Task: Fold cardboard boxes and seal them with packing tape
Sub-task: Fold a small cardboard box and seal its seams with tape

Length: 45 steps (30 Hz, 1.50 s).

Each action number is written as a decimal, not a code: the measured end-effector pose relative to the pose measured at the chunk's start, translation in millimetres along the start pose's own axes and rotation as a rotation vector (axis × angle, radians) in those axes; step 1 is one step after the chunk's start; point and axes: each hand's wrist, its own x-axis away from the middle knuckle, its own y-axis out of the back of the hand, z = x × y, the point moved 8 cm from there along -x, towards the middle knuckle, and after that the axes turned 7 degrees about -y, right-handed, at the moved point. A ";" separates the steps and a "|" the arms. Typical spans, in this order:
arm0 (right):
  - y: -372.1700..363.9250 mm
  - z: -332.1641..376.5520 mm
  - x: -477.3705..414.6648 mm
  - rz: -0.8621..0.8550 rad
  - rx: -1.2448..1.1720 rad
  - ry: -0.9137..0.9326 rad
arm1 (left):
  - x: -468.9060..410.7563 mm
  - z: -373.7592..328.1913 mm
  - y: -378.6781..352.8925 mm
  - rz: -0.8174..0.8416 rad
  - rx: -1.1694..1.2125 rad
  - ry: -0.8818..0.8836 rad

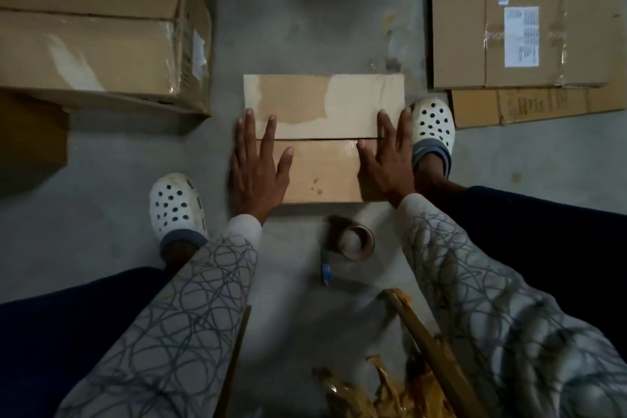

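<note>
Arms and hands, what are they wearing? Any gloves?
No gloves: the left hand and right hand are bare. Each arm wears a long pale sleeve covered in grey scribbly loops, the left sleeve and right sleeve, each ending in a plain pale cuff at the wrist.

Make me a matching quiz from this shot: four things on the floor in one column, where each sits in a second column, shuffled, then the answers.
1. small tan cardboard box
2. brown roll of packing tape
3. small blue tool
4. flattened cardboard sheet with white label

A. far right of view, label facing up
B. just behind the tape, nearer the person
C. left hand and right hand rest flat on it
D. between box and blue tool

Pairs: 1-C, 2-D, 3-B, 4-A
</note>
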 end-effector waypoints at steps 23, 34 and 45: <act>58.8 174.2 127.4 0.185 -0.747 0.072 | 42.4 55.1 257.4 -0.186 0.406 0.365; 53.6 317.6 38.2 0.139 -0.588 0.403 | -112.5 131.4 358.7 -0.229 0.283 0.174; -31.2 471.4 -161.1 -0.150 -0.050 0.587 | -311.7 243.6 367.6 -0.100 -0.106 0.144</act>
